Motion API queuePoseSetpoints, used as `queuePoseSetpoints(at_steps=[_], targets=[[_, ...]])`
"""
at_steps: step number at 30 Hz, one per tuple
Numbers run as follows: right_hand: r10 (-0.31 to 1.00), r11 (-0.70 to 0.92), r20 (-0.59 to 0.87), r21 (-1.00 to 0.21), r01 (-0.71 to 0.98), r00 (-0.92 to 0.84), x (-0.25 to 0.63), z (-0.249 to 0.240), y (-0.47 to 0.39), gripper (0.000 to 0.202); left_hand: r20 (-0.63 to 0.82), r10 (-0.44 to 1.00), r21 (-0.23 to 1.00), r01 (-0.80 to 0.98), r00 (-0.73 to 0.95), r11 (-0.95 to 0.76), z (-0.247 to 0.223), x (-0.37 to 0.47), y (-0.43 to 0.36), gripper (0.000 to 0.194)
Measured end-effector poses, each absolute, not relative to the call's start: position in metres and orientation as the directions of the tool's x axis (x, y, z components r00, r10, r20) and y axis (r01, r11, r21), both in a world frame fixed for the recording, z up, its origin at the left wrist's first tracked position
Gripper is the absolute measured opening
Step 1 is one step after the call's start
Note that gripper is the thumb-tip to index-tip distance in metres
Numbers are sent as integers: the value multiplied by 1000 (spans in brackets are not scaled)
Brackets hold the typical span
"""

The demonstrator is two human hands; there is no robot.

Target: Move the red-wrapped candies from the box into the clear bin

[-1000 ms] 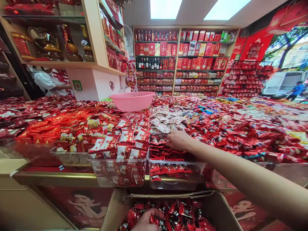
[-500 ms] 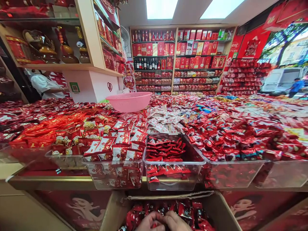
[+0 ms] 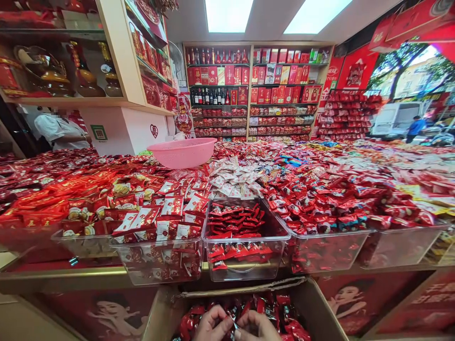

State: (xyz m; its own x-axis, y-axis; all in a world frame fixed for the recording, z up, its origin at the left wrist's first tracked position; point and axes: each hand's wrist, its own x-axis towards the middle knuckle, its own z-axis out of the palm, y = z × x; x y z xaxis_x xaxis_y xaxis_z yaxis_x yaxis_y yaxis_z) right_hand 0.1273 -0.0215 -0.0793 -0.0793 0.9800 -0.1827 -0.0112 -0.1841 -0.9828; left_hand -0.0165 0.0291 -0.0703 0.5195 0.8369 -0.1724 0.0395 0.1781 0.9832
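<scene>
An open cardboard box [image 3: 322, 308] at the bottom centre holds many shiny red wrapped candies [image 3: 263, 304]. Over them, my left hand [image 3: 214, 324] pinches a small shiny wrapper between thumb and finger. Close on its right, my right hand [image 3: 256, 327] pinches at the same small wrapper, whose details are too small to tell. Behind the box stands a clear bin [image 3: 245, 273] partly filled with flat red packets [image 3: 236, 220]. To its left, another clear bin [image 3: 159, 279] is heaped with red and white packets [image 3: 172, 206].
A pink basket [image 3: 183, 154] rests on the heaped sweets. More clear bins [image 3: 327, 260] line the counter edge [image 3: 88, 274]. Shelves [image 3: 251, 71] with bottles and boxes stand at the back. A person in white [image 3: 59, 130] is at the far left, another in blue [image 3: 415, 128] outside.
My hands have come up slightly and their fingertips have moved a little apart, so the small wrapper between them now shows. The view has shifted, moving most of the scene left.
</scene>
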Motion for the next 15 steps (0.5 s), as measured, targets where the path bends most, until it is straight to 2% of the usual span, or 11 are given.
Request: queuePoseSetpoints(at_steps=[8,12,15], targets=[[978,-206,-204,-977,-54,-32,130,-67,-23,40,-234,833,952,-56,502,301,-66,-14,25,36],[964,-261,-251,-954,-148,-84,128,-55,-27,43,-256,854,936,-105,453,337,-50,-15,22,30],[969,-246,-237,-946,-211,-64,131,-41,-28,41,-310,849,900,-156,428,407,-36,-16,20,27]])
